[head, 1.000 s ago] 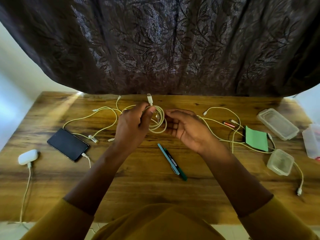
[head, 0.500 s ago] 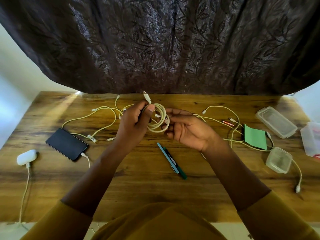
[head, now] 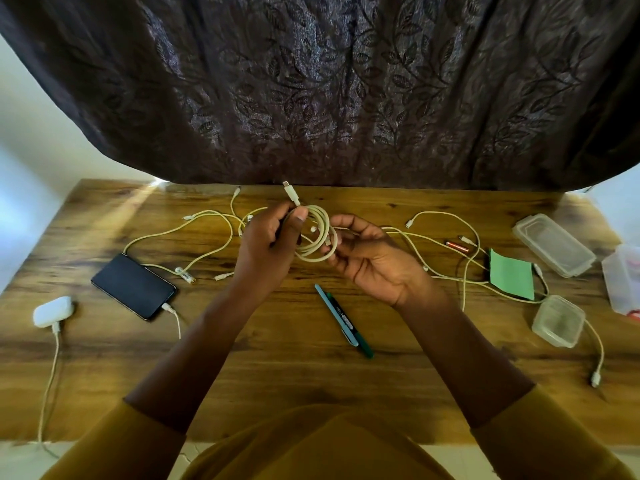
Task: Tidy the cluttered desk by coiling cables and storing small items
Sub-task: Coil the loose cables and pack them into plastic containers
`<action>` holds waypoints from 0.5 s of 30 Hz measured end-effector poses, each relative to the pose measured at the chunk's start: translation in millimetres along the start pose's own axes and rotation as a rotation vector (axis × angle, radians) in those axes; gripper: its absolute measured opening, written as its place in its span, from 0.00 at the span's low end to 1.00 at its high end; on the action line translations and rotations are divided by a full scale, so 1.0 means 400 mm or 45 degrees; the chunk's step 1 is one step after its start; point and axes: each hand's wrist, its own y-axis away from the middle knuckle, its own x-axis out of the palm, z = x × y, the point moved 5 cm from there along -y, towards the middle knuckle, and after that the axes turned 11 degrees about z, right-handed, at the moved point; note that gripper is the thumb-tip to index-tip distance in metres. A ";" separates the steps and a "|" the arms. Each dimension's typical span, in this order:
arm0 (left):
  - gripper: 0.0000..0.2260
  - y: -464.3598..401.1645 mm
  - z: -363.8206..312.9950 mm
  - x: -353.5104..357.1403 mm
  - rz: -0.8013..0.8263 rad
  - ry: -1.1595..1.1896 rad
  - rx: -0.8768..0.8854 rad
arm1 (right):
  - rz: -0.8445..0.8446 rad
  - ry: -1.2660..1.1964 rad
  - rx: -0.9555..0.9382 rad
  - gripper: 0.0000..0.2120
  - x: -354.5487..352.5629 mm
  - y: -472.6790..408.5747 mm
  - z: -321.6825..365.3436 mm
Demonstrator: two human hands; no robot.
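A coiled cream cable (head: 320, 252) hangs between my hands above the wooden desk (head: 277, 375). My left hand (head: 266, 251) grips the coil's left side, its thumb pressed on the loops, and the cable's plug end (head: 290, 192) sticks up past it. My right hand (head: 374, 258) pinches the coil's right side with curled fingers. Loose cream cables (head: 207, 233) sprawl on the desk to the left, and more loose cables (head: 460, 268) lie to the right.
A black phone (head: 133, 286) with a cable plugged in lies left, near a white charger (head: 52, 310). Two pens (head: 343, 323) lie in front. Right: a green pad (head: 512, 278), a battery (head: 457, 245), a lid (head: 552, 244), small plastic containers (head: 557, 325). A dark curtain (head: 318, 91) hangs behind.
The coil has shifted slightly right and closed up; my right hand has moved in from beside it and now pinches its right side. The plug end tilted left.
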 end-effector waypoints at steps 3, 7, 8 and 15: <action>0.10 0.002 0.007 0.003 0.030 0.001 -0.013 | -0.012 0.054 -0.002 0.15 -0.001 -0.004 -0.003; 0.13 0.004 0.016 0.020 0.082 -0.071 -0.001 | -0.025 0.154 -0.005 0.17 0.009 -0.013 -0.014; 0.13 0.004 0.016 0.020 0.082 -0.085 0.010 | -0.031 0.151 -0.007 0.17 0.011 -0.013 -0.015; 0.12 0.012 0.000 0.007 -0.007 -0.405 0.194 | -0.103 0.044 0.011 0.14 0.001 0.002 -0.021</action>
